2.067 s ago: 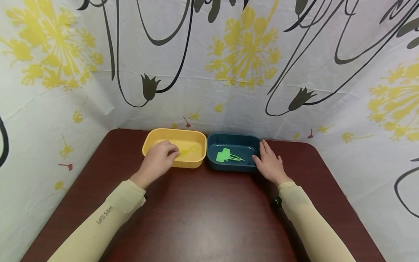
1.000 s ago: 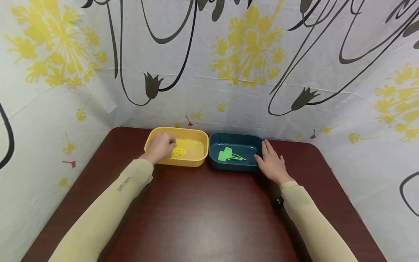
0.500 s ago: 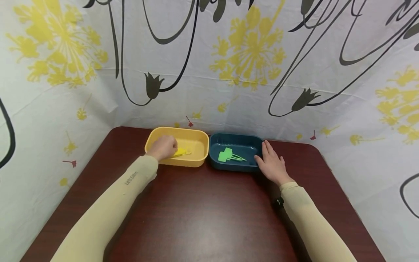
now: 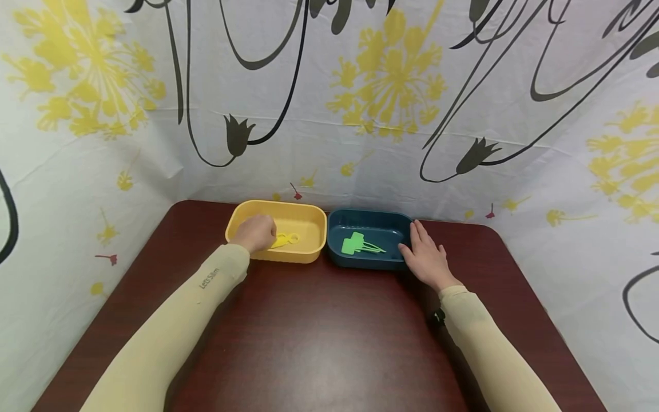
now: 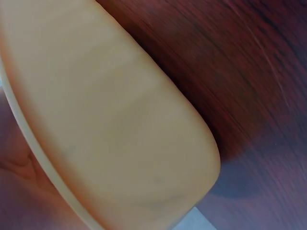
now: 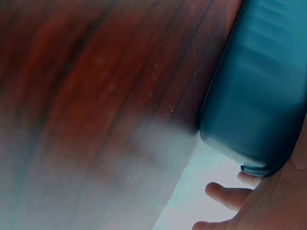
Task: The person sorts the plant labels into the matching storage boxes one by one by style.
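My left hand [image 4: 254, 233] reaches down inside the yellow tray [image 4: 311, 229], its knuckles up and its fingertips out of sight. Yellow plastic pieces [image 4: 285, 239], one with a small ring, stick out beside the fingers; whether the hand pinches one is hidden. In the left wrist view, the tray's outer wall [image 5: 124, 115] covers most of the hand. My right hand [image 4: 427, 257] rests with straight fingers on the right end of the dark blue tray [image 4: 393, 262]. Bright green plastic tags with thin tails [image 4: 354, 244] lie inside that tray.
Both trays stand side by side at the back of the dark red-brown wooden table [image 4: 329, 343]. Close behind them hangs a white patterned cloth [image 4: 329, 143], which also lines both sides.
My left hand has moved left, then lower into the yellow tray, and the yellow pieces by it have shifted. The right hand stays on the blue tray.
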The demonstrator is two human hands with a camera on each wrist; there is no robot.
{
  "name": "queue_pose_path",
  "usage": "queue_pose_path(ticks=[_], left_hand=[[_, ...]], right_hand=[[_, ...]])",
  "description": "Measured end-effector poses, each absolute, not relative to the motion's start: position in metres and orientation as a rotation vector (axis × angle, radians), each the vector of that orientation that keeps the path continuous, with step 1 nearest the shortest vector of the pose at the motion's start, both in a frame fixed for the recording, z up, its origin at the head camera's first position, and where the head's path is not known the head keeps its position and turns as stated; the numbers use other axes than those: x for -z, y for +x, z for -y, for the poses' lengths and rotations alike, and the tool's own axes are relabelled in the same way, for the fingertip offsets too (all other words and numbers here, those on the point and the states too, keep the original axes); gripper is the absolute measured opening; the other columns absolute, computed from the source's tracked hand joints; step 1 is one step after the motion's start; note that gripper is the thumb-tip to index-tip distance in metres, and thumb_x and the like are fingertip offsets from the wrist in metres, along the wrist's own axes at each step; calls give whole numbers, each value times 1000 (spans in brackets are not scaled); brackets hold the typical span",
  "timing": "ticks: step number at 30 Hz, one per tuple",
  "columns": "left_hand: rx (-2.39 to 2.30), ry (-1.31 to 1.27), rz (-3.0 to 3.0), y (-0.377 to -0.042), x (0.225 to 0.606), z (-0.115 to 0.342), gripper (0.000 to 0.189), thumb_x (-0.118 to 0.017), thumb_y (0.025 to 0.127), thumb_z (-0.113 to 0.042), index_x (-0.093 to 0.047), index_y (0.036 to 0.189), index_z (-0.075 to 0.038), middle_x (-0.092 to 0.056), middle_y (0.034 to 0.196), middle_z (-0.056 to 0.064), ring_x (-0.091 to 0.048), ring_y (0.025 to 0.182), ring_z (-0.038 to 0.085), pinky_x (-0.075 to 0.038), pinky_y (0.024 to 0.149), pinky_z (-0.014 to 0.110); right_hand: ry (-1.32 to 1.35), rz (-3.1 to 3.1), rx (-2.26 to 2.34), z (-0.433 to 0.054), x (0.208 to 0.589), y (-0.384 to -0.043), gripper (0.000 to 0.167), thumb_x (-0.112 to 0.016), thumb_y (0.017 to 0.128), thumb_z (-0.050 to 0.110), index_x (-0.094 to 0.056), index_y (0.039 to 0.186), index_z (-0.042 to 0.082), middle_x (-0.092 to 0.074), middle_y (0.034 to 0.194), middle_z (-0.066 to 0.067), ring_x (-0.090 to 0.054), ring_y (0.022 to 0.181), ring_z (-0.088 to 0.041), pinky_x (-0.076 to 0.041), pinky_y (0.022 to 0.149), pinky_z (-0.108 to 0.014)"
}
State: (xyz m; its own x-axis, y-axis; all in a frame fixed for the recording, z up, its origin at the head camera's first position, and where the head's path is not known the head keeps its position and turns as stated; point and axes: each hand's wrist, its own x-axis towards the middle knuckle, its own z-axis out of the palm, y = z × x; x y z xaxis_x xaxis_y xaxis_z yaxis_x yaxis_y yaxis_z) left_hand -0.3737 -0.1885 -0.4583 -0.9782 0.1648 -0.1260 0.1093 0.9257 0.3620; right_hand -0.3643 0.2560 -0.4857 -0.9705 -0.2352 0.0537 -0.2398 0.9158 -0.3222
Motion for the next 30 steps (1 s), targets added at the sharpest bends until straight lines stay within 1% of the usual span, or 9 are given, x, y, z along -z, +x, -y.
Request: queue_pose_path(ticks=[5,11,15,20,24,27,30], left_hand=[[-554,206,-2945,-374,460,190,40,-57,87,-1,-43,52,-15,-25,54,-2,-23,48,14,-22,47,27],[-569,213,-2982,-371,459,190,36,-55,85,2,-45,54,-14,-28,54,-2,-28,49,14,-26,47,27],[-566,227,-3018,-367,455,190,37,-54,87,1,-44,55,-14,-27,55,-2,-27,50,14,-25,48,27],[-590,247,-3047,-362,450,189,40,-56,92,-5,-44,55,-15,-27,57,-3,-27,52,14,-24,50,27],[-673,234,-3071,-354,445,188,35,-58,96,-10,-56,61,-12,-35,57,-1,-34,51,15,-29,50,28],[-724,210,-3111,-348,441,186,27,-60,99,-15,-68,74,-10,-47,60,1,-42,53,17,-34,52,30],[-756,193,-3162,-342,438,185,20,-61,99,-18,-74,89,-7,-61,72,4,-51,61,20,-41,57,33]], right_hand=[[378,3057,-528,-256,484,-364,79,-36,106,53,-4,162,7,2,169,-12,-10,151,-42,-5,108,-77],[378,3062,-515,-257,484,-364,79,-36,106,52,-4,162,7,2,169,-12,-11,150,-43,-8,108,-76],[377,3074,-498,-257,484,-364,79,-36,106,53,-4,162,7,3,169,-11,-11,151,-41,-8,109,-76],[379,3077,-504,-256,483,-364,80,-36,106,53,-4,162,6,3,169,-12,-12,149,-46,-6,108,-77],[379,3076,-506,-256,481,-364,79,-36,106,53,-4,162,6,3,168,-13,-13,148,-48,-5,108,-77],[381,3079,-510,-256,481,-363,79,-36,107,52,-3,162,6,4,168,-13,-12,148,-48,-4,108,-77],[380,3084,-524,-256,481,-363,78,-36,107,52,-3,162,6,4,169,-12,-12,149,-48,-4,108,-76]])
